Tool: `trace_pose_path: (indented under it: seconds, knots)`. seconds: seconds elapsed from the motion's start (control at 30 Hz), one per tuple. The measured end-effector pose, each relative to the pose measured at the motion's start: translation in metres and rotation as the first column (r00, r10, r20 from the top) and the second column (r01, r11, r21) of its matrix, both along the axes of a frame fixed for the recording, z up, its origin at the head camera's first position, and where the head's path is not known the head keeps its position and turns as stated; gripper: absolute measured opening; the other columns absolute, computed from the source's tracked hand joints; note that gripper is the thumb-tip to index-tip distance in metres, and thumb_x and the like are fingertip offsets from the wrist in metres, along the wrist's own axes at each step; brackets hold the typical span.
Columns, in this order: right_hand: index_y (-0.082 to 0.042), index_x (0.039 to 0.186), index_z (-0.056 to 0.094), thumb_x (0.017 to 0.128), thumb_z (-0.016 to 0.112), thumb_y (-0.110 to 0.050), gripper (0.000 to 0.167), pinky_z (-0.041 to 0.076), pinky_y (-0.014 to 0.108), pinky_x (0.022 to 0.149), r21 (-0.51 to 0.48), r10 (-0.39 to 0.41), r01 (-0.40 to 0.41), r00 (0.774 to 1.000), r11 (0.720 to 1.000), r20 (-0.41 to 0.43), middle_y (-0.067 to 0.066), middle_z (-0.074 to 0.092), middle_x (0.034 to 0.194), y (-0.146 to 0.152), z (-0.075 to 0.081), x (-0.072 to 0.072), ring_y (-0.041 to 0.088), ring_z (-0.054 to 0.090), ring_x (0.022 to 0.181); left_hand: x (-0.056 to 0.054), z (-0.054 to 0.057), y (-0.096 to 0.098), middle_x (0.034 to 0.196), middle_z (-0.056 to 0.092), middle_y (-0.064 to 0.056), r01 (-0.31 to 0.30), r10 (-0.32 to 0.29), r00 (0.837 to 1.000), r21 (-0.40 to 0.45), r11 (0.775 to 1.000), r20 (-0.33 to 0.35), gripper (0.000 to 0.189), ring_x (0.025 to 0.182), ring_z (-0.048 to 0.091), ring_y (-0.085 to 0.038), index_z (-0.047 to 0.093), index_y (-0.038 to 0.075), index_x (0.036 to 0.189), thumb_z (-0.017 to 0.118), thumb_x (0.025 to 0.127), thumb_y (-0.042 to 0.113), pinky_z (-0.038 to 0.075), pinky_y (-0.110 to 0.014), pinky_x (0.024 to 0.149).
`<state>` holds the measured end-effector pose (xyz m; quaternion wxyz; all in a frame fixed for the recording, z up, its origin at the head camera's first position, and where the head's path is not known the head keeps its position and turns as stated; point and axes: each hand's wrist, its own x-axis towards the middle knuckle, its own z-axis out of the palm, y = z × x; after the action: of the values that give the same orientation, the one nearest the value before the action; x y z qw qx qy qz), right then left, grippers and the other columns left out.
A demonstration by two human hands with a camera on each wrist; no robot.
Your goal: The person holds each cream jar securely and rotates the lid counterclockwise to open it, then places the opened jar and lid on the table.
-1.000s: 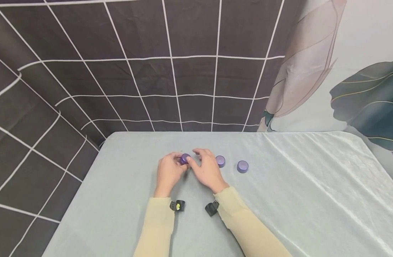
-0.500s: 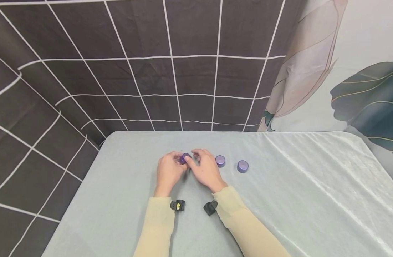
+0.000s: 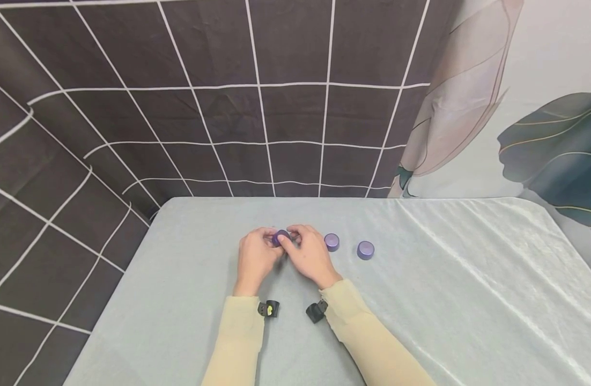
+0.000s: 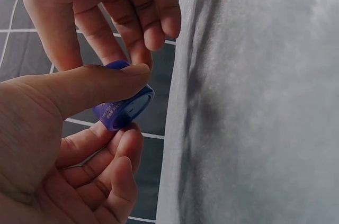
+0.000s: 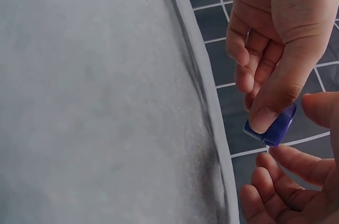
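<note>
A small round purple container with printed lettering on its side is held between both hands, above the table. My left hand grips it, thumb across its side and fingers beneath. From the right, my right hand holds it lightly, its thumb and index fingertips at the container's edge. The underside, seen in the left wrist view, has a raised rim round a recessed middle. Two similar purple containers stand to the right: a nearer one beside the right hand and a farther one.
A pale grey-blue cloth covers the table. Dark gridded fabric hangs behind and on the left, and a leaf-patterned curtain at the back right. Each wrist carries a small black camera, such as the left one.
The held container has shifted slightly right and its top is now more covered by the right thumb. The right fingers have drawn in a little closer. The two standing containers have not moved.
</note>
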<state>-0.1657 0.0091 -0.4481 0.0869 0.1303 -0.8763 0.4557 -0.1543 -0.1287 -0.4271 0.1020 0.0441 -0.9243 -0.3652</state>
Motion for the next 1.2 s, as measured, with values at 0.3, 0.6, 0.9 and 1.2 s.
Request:
trace_pose_path:
  seconds: [0.3, 0.6, 0.9, 1.2]
  knots:
    - [-0.001, 0.114, 0.071, 0.094, 0.068, -0.032, 0.037, 0.050, 0.041, 0.083, -0.006, 0.016, -0.016, 1.000, 1.000, -0.022, 0.012, 0.069, 0.104, 0.0008, -0.0019, -0.0001, 0.023, 0.061, 0.088, -0.0002, -0.0020, 0.0011, 0.084, 0.074, -0.006, 0.017, -0.017, 1.000, -0.001, 1.000, -0.017, 0.035, 0.077, 0.069, -0.019, 0.075, 0.002, 0.105, 0.087, 0.073, 0.010, 0.055, -0.037, 0.077]
    - [-0.002, 0.108, 0.071, 0.092, 0.070, -0.030, 0.032, 0.049, 0.037, 0.076, -0.035, -0.003, 0.003, 1.000, 0.999, -0.018, 0.008, 0.067, 0.092, 0.0018, 0.0009, -0.0005, 0.020, 0.061, 0.082, -0.0007, -0.0005, 0.0041, 0.093, 0.074, -0.008, 0.023, -0.024, 0.999, -0.018, 1.000, -0.036, 0.036, 0.080, 0.069, -0.020, 0.075, 0.003, 0.105, 0.087, 0.072, 0.011, 0.054, -0.038, 0.081]
    - [-0.001, 0.103, 0.072, 0.092, 0.070, -0.032, 0.033, 0.049, 0.035, 0.074, -0.062, -0.012, 0.012, 1.000, 0.998, -0.001, 0.007, 0.067, 0.088, 0.0025, -0.0005, -0.0013, 0.019, 0.061, 0.080, -0.0004, 0.0004, 0.0057, 0.092, 0.072, -0.005, 0.038, -0.039, 0.998, -0.017, 0.999, -0.040, 0.035, 0.079, 0.068, -0.017, 0.075, 0.005, 0.105, 0.087, 0.073, 0.013, 0.054, -0.037, 0.081]
    - [-0.001, 0.101, 0.074, 0.093, 0.069, -0.034, 0.034, 0.053, 0.035, 0.072, -0.109, -0.035, 0.034, 0.999, 0.994, -0.004, 0.007, 0.070, 0.084, 0.0031, -0.0013, -0.0017, 0.018, 0.064, 0.076, 0.0004, 0.0008, 0.0052, 0.097, 0.072, -0.005, 0.051, -0.053, 0.997, -0.022, 0.998, -0.061, 0.036, 0.085, 0.069, -0.020, 0.075, 0.006, 0.105, 0.088, 0.072, 0.015, 0.052, -0.038, 0.085]
